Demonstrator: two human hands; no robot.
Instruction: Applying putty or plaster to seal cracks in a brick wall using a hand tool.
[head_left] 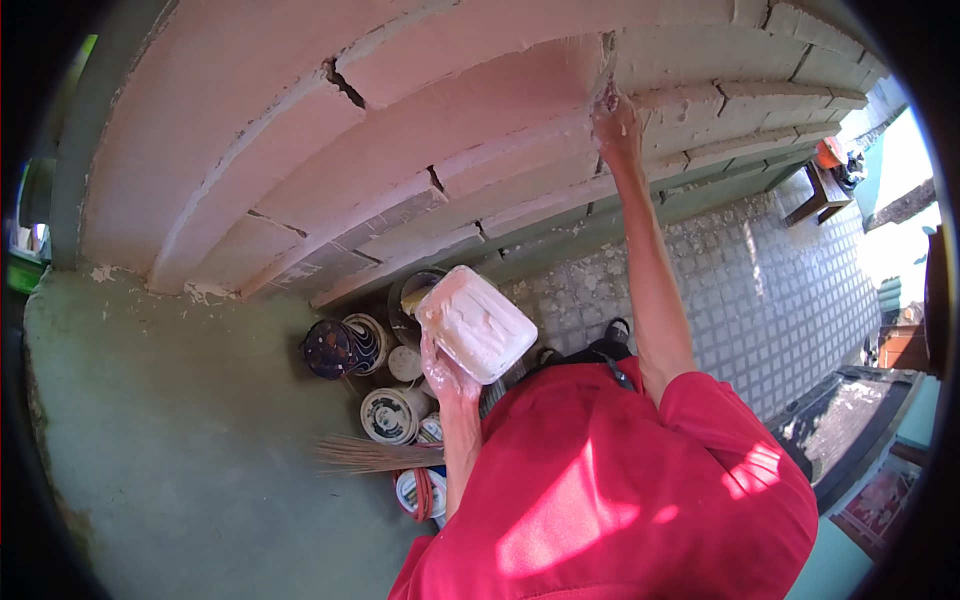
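Note:
My left hand is wrapped round the near left side of a rectangular white tub, its inside coated with thick pale pink paint. Wet paint smears those fingers. Stretched far forward, my right hand is closed and spattered with paint, up against the block wall. Something thin and pale shows at its fingertips, too small and smeared to name. Around and left of that hand the wall is pink; farther right it looks paler. Dark cracks and gaps run between the blocks.
Below the wall at left stand several paint buckets, a dark container and a bundle of thin sticks. A grey-green wall bounds the left. Patterned tiles cover the floor at right, with a small wooden stool beyond.

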